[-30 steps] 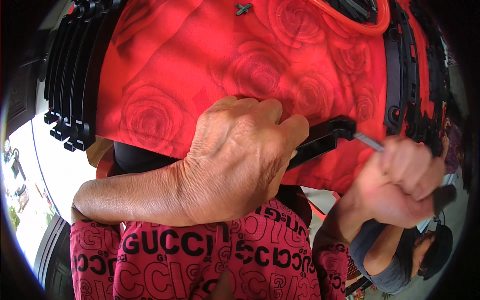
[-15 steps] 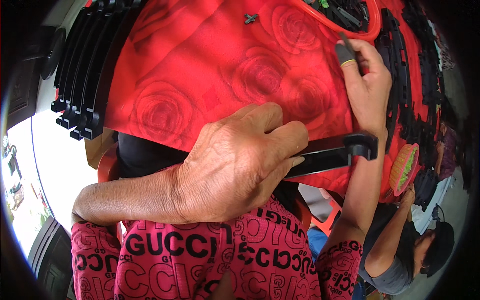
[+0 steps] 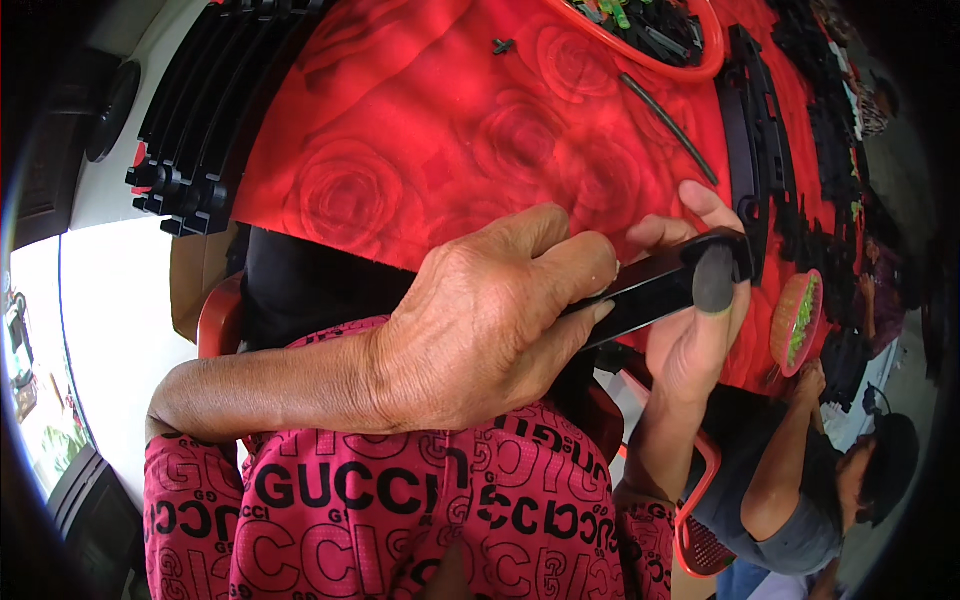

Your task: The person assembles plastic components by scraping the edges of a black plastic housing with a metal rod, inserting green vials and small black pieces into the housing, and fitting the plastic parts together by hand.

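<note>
Black plastic bar (image 3: 645, 300): it sits up in front of you, over the near edge of the cloth, slanting up to your right. Its bent end points away from your left hand.
Your left hand (image 3: 495, 315): closed tight around the bar's near end, just like a moment ago.
Your right hand (image 3: 692, 345): it has come back from up near the bowl and now holds the bar's bent end, thumb in front, fingers behind. A dark thumb cover (image 3: 714, 282) lies right on that end. I can't tell how hard you squeeze.
Thin dark stick (image 3: 668, 128): you had it a moment ago; now it lies on the red rose cloth (image 3: 400, 150). So both your hands are free for the bar.
Bar stack (image 3: 215, 110): black bars, side by side at the cloth's left.
Pink basket (image 3: 784, 312): off to the right, with green bits inside, near another person's hand (image 3: 812, 382).
Little cross piece (image 3: 503, 46): alone, far up the cloth.
Red bowl (image 3: 690, 74): farthest, full of small dark and green bits.
</note>
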Demonstrator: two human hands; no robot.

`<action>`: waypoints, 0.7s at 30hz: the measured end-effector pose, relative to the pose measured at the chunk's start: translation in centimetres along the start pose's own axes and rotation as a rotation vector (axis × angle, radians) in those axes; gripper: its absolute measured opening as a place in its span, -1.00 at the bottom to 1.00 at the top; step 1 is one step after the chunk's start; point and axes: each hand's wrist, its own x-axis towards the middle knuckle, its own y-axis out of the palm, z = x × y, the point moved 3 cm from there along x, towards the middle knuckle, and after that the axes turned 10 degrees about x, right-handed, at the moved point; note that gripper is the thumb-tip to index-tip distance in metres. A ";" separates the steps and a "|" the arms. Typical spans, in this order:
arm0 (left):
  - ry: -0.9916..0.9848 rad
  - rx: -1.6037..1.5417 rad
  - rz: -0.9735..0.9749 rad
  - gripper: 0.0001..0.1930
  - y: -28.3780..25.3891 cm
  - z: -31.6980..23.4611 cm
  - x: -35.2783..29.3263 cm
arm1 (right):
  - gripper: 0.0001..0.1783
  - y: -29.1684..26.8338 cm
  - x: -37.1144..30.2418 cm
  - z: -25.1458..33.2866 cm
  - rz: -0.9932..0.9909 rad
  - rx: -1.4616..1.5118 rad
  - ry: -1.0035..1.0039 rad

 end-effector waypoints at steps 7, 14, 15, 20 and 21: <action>-0.218 -0.283 0.424 -0.76 0.4 0.0 -2.3 | -0.64 0.9 -0.9 1.4 0.117 0.007 -0.175; -0.041 -0.240 0.235 -0.77 0.3 0.0 -3.8 | -0.70 2.2 -1.5 1.0 0.143 0.048 -0.156; -0.042 -0.243 0.228 -0.77 0.3 0.0 -3.8 | -0.70 2.4 -1.5 1.0 0.134 0.064 -0.158; -0.054 -0.315 0.194 -0.81 0.2 0.2 -4.1 | -0.56 2.6 -1.8 2.5 0.128 -0.120 -0.204; -0.048 -0.314 0.186 -0.81 0.0 0.1 -4.0 | -0.50 2.6 -1.9 3.2 0.089 -0.198 -0.256</action>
